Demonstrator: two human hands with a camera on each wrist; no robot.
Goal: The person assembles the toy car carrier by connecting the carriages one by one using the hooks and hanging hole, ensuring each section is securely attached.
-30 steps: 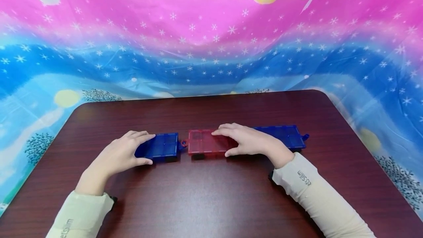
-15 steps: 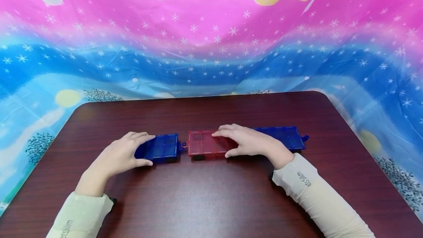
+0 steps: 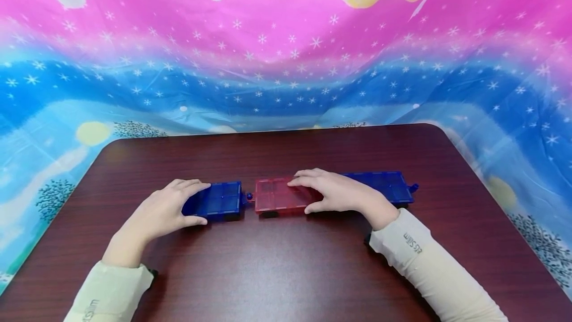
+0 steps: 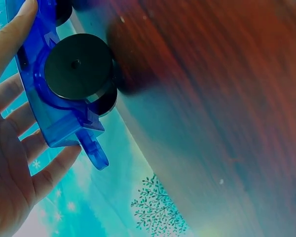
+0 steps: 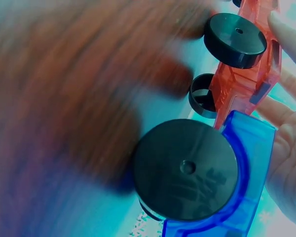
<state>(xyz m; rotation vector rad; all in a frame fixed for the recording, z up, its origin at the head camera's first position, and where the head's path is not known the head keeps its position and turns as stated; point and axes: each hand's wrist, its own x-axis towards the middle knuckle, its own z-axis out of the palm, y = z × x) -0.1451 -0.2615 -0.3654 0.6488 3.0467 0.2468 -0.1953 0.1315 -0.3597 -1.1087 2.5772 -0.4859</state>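
Note:
Three see-through toy wagons with black wheels stand in a row on the table. The left hand (image 3: 163, 208) grips the left blue wagon (image 3: 223, 197) from its outer end, thumb on the near side, fingers over the far side. A blue hook (image 4: 94, 152) sticks out at that wagon's end in the left wrist view. The right hand (image 3: 337, 191) holds the red wagon (image 3: 272, 195) across its right part, thumb in front. Between these two wagons, a coupling (image 3: 249, 196) shows its blue tip at the red ring. Under the right wrist lies the other blue wagon (image 3: 384, 185), partly hidden.
Dark brown wooden table (image 3: 286, 267) with rounded far corners. A pink and blue patterned cloth (image 3: 286, 63) hangs behind it and along its sides. The right blue wagon's hook (image 3: 414, 187) points to the right.
At the left coupling, the red ring showed on top one second ago; now the blue tip shows there. Both hands keep their grips and have hardly moved.

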